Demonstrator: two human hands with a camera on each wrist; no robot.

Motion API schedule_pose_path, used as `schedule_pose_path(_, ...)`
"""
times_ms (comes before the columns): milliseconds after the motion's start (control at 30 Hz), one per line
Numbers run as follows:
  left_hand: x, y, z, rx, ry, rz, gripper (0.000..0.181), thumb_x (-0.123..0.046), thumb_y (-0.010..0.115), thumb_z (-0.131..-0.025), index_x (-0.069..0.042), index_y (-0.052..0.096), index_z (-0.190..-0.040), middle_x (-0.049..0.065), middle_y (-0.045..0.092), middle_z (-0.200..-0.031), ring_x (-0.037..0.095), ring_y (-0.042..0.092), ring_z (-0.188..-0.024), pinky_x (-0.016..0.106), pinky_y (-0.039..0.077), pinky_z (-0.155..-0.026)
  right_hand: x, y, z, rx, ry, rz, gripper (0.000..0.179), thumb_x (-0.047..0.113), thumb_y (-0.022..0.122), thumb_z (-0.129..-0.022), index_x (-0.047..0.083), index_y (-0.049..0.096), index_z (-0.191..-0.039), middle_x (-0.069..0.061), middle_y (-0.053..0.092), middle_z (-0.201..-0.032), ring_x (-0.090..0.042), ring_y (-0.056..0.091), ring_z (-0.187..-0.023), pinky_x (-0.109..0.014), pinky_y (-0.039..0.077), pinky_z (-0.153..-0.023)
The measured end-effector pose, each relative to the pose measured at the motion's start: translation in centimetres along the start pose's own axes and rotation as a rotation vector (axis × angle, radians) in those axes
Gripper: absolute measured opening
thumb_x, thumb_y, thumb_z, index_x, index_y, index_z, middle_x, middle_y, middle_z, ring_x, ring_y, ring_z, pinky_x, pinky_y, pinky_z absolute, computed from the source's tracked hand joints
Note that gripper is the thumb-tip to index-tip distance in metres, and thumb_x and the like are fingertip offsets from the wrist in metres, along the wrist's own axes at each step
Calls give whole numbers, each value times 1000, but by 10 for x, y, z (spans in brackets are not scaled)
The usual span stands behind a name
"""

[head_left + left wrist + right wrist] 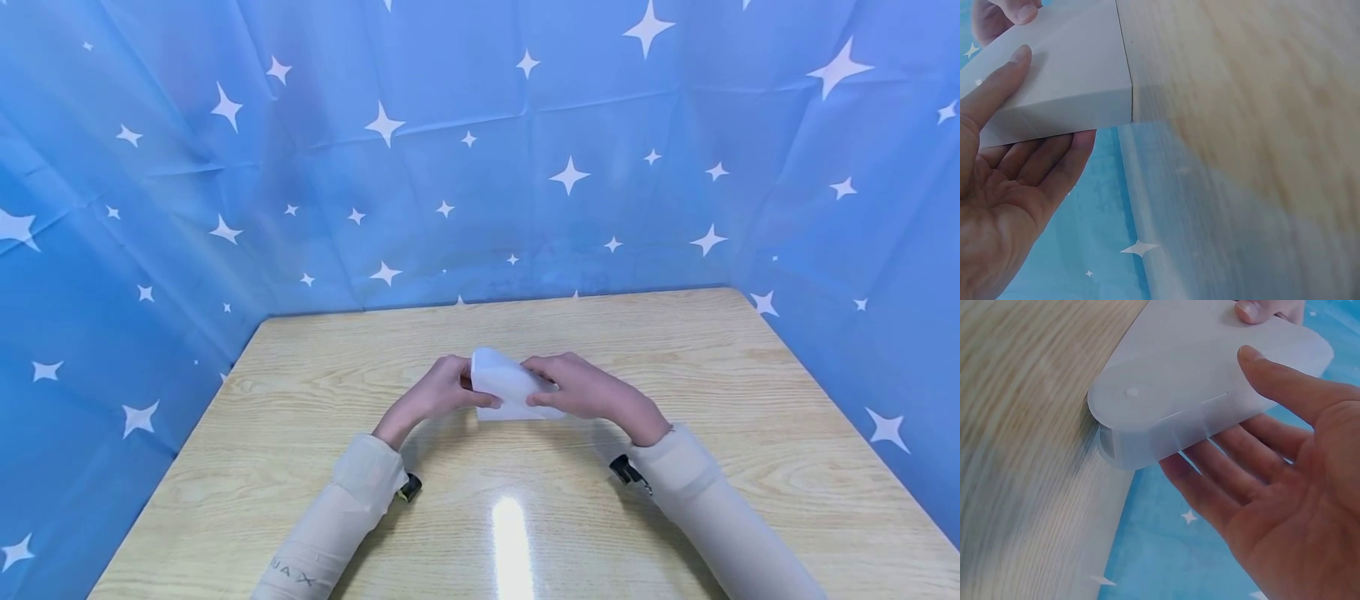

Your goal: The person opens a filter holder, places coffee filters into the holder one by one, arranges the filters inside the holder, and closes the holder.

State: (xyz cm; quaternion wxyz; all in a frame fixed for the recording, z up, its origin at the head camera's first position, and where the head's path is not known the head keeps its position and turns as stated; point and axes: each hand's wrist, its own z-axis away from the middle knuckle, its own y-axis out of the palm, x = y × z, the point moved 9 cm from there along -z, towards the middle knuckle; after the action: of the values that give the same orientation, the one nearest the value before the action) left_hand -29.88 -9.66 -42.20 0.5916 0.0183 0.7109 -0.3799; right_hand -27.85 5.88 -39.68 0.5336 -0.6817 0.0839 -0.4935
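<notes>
Between both hands is a white box-shaped thing (510,385), held near the middle of the table. It shows a flat face and a sharp corner in the left wrist view, and a translucent, rounded part (1160,409) in the right wrist view. My left hand (435,390) grips its left side, thumb on the near face and fingers behind. Opposite it, my right hand (588,390) pinches the right side, thumb on the smooth rounded part and fingers beneath the edge. Whether it rests on the table cannot be told.
A light wood-grain table (337,350) extends around the hands, with a bright light reflection at its near middle. Behind and beside it hangs a blue curtain (465,208) with white stars. Small black devices (628,471) are at both cuffs.
</notes>
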Motion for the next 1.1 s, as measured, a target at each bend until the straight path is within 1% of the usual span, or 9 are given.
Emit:
schedule_pose_path(133, -1, 1, -1, 2, -2, -5, 39, -21, 86, -87, -11, 74, -122, 9, 78, -111, 14, 74, -90, 30, 59, -77, -4, 1, 0, 3, 6, 1, 47, 25, 68, -101, 5, 58, -142, -10, 71, -126, -18, 69, -104, -39, 56, -86)
schedule_pose_path(500, -2, 3, -2, 3, 3, 5, 38, -21, 85, -87, -11, 74, -122, 9, 78, -113, 15, 75, -92, 31, 60, -79, -7, 1, 1, 9, 16, 9, 45, 24, 70, -101, 6, 58, -140, -9, 71, -124, -17, 69, -102, -38, 56, -85)
schedule_pose_path(700, -1, 2, 0, -2, -2, 0, 38, -20, 86, -87, -12, 74, -122, 9, 78, -111, 14, 74, -90, 30, 58, -77, -6, 3, 1, 13, 12, -10, 45, 24, 69, -101, 5, 58, -141, -10, 71, -125, -18, 69, -103, -38, 56, -85)
schedule_pose_path(867, -1, 3, 0, 11, 4, 13, 39, -21, 86, -87, -11, 74, -123, 9, 78, -112, 14, 74, -91, 29, 59, -78, -8, 5, 3, 12, 29, -9, 47, 23, 70, -100, 6, 57, -142, -10, 71, -127, -17, 69, -103, -38, 56, -86)
schedule_pose_path(1100, -1, 2, 0, 4, 0, 17, 39, -21, 86, -87, -11, 74, -123, 9, 78, -112, 14, 74, -91, 30, 59, -78, -5, 4, 2, 14, 23, -8, 47, 22, 70, -100, 6, 57, -142, -10, 70, -127, -18, 68, -103, -38, 55, -86)
